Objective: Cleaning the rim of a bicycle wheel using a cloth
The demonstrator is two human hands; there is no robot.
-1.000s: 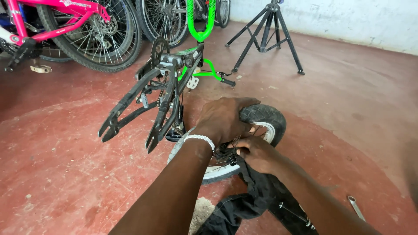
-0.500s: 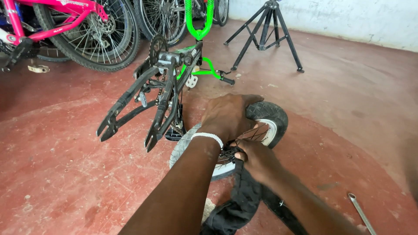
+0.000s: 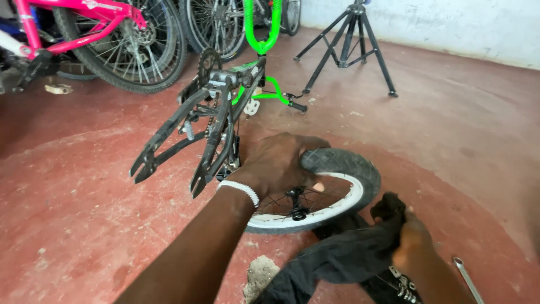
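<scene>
Left hand (image 3: 275,163) clamps the wheel (image 3: 337,191), right hand (image 3: 413,245) grips a rag (image 3: 343,256); risk: rag snagging the spokes (image 3: 281,205).

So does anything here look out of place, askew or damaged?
The small black-and-green bicycle frame lies upturned, its rear fork ends bare. Its white-rimmed wheel lies flat on the red floor, under the left hand. The right hand pulls a limp black inner tube clear.
</scene>
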